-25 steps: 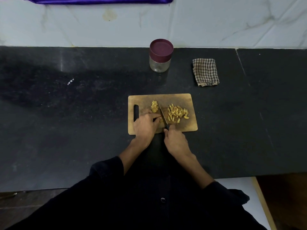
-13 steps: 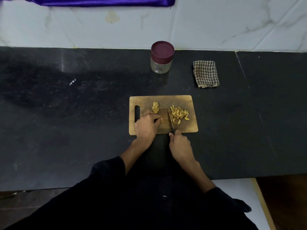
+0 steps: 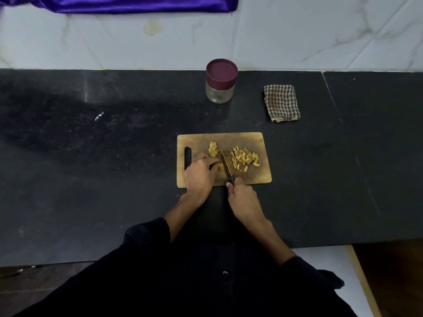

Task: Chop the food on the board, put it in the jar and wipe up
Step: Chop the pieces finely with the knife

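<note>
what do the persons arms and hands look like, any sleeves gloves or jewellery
Both hands, left hand and right hand, are bare: no gloves, and no rings or watch show. The forearms are uncovered too. Dark, near-black sleeves are pushed up toward the elbows, part of a dark garment with a small round button at the front.

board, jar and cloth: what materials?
Cutting board: likely wood or bamboo, matte tan, worn darker patches. Jar: clear body, glass or plastic, can't tell; maroon lid looks like smooth plastic. Cloth: woven checked fabric, frayed edge.

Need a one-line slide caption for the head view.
Right hand slices yellow food with knife; left hand steadies it.
</note>
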